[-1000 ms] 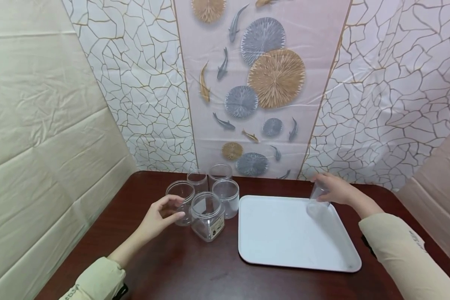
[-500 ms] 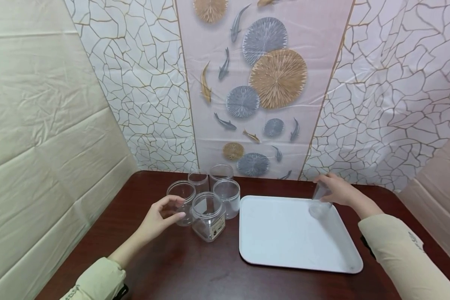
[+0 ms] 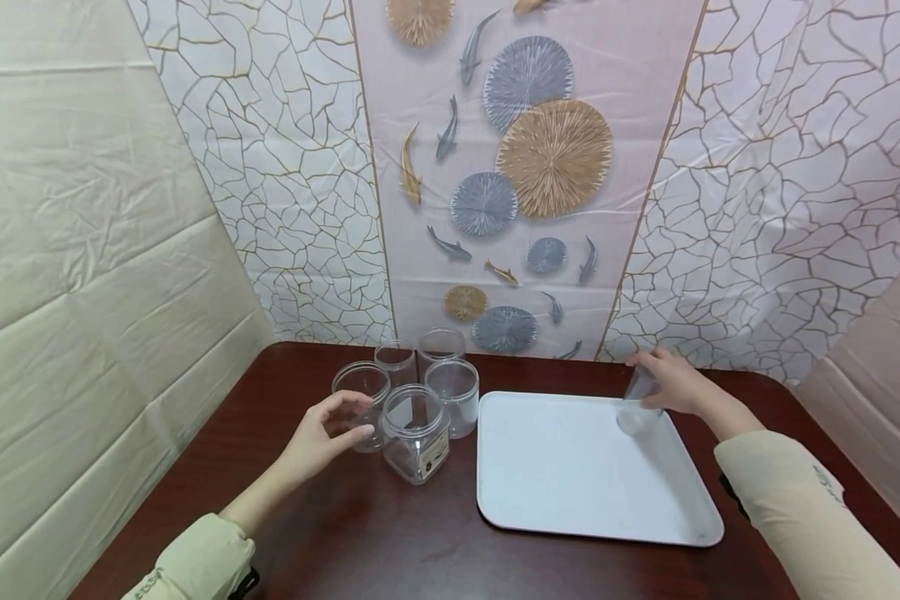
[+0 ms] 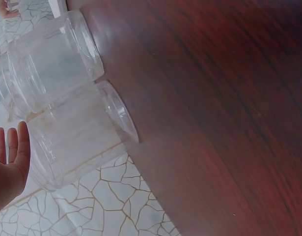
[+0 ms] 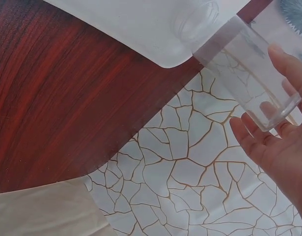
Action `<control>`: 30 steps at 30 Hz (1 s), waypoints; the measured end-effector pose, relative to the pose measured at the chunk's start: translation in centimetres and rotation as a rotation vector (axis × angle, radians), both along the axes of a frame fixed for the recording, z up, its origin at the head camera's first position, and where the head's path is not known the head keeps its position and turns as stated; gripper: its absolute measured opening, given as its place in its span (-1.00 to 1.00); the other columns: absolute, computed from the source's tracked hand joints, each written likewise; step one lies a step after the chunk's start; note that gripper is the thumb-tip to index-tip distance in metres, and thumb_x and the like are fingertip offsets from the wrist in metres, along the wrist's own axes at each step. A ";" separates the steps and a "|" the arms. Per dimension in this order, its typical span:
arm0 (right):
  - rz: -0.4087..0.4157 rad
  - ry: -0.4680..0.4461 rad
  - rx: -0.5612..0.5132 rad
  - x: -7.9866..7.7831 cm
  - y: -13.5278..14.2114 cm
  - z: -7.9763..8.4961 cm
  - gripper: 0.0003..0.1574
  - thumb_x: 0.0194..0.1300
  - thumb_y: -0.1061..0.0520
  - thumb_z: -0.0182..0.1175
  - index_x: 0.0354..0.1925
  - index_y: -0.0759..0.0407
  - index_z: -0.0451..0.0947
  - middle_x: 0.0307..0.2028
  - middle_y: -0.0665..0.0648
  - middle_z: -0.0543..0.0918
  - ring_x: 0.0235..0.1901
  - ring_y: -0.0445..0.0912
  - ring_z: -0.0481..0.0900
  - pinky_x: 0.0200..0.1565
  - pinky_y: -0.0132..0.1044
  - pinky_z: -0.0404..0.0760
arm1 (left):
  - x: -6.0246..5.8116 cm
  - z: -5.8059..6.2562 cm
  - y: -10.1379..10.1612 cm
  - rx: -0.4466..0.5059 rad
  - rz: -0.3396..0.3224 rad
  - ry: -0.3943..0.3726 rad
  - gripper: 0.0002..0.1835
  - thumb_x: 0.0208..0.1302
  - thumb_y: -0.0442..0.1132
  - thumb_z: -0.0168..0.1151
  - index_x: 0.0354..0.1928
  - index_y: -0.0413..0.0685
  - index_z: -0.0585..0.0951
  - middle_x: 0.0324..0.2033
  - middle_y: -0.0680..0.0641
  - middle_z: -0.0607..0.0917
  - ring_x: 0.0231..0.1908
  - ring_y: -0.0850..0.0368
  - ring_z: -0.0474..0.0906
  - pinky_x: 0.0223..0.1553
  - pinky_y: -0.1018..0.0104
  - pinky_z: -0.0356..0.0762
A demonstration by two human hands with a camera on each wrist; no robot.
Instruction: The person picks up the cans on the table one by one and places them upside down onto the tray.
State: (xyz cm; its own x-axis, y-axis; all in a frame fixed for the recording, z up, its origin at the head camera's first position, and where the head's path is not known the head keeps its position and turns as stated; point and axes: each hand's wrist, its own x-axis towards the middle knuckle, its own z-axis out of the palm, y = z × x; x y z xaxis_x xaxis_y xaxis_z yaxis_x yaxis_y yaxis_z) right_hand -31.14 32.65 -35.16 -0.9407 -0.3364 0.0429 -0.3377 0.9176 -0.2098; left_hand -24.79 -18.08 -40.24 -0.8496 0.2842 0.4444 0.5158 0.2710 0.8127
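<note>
My right hand (image 3: 678, 387) grips a clear jar (image 5: 246, 69) by its base end at the back right corner of the white tray (image 3: 562, 467). The jar is upside down, with its mouth end at the tray surface. Whether the rim fully touches is hard to tell. My left hand (image 3: 315, 437) is beside a clear round jar (image 3: 360, 383) in the group on the left, thumb and fingers apart and relaxed. In the left wrist view its fingers (image 4: 23, 142) look straight near a jar mouth; contact is unclear.
A squarish clear jar (image 3: 405, 454) with a label stands at the front of the group. Behind it stand another round jar (image 3: 461, 408) and two more at the back, a narrow jar (image 3: 396, 371) and a wider jar (image 3: 442, 343). Patterned cloth (image 3: 315, 208) hangs behind the dark table (image 3: 390, 542).
Over the last second the right hand and its jar have barely shifted at the tray corner. The left hand stays nearly still beside the round jar.
</note>
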 end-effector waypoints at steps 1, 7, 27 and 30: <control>-0.003 -0.001 0.001 0.0 0.0 0.0 -0.23 -0.05 0.24 0.43 0.12 0.34 0.35 0.01 0.53 0.37 0.00 0.46 0.35 -0.07 0.27 0.45 | 0.0 0.0 0.1 -0.001 -0.003 -0.001 -0.65 0.11 -0.38 0.33 -0.04 -0.26 0.54 -0.17 -0.06 0.63 -0.17 0.39 0.55 -0.15 0.36 0.62; -0.010 0.000 0.001 0.3 -0.1 0.2 -0.15 -0.05 0.19 0.44 0.19 0.36 0.30 0.05 0.53 0.35 0.02 0.47 0.32 -0.05 0.30 0.42 | -0.1 -0.3 0.3 -0.016 -0.006 0.027 -0.66 0.11 -0.37 0.34 -0.05 -0.25 0.54 -0.17 -0.05 0.62 -0.16 0.40 0.53 -0.16 0.36 0.63; -0.003 0.002 -0.003 0.8 -0.3 0.9 0.03 0.04 -0.03 0.39 0.31 0.28 0.10 0.24 0.57 0.14 0.16 0.60 0.08 -0.01 0.55 0.18 | -0.4 0.3 2.9 -0.169 0.001 0.208 -0.58 0.04 -0.30 0.41 -0.01 -0.05 0.56 -0.11 -0.09 0.60 -0.14 0.09 0.51 -0.15 0.13 0.61; 0.003 0.004 -0.012 0.9 -0.3 1.0 0.05 0.04 -0.04 0.39 0.32 0.27 0.08 0.26 0.56 0.11 0.19 0.58 0.04 0.00 0.58 0.12 | -0.5 0.3 3.2 -0.215 0.014 0.244 -0.56 0.03 -0.26 0.42 0.00 -0.08 0.56 -0.09 -0.05 0.59 -0.19 -0.04 0.47 -0.18 0.21 0.55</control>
